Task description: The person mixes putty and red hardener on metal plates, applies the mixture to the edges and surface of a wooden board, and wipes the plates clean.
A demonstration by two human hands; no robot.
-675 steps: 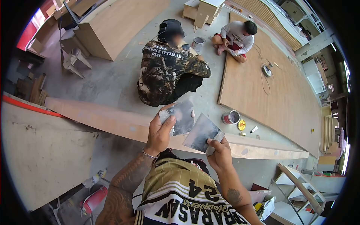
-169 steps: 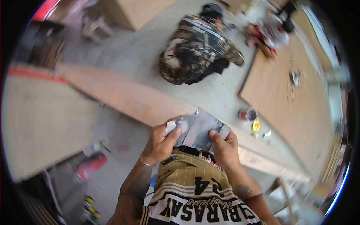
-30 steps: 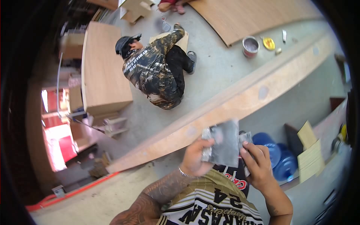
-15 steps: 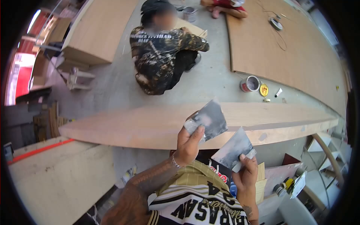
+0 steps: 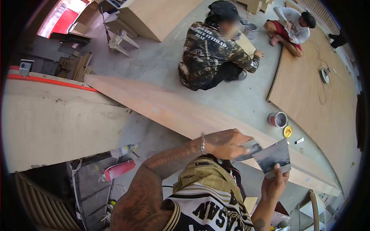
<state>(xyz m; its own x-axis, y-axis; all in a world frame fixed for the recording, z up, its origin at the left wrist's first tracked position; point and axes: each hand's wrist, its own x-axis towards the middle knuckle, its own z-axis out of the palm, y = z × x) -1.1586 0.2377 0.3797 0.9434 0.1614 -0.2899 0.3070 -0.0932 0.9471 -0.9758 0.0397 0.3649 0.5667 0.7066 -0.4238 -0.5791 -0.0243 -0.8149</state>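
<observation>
Left hand (image 5: 227, 143) clamped on small scraper (image 5: 250, 148), edge seemingly against wide scraper (image 5: 274, 156) pinched in right hand (image 5: 275, 185). Risk: blade skids off, nicks skin; right pinch looks light.

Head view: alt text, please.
The left hand holds a small putty knife against a wider metal scraper in the right hand, over a long wooden board. Beyond it, a person in a camouflage jacket crouches.

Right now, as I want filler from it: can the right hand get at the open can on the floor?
Probably not: the right hand grips a scraper, and the long board lies between it and the can.
</observation>
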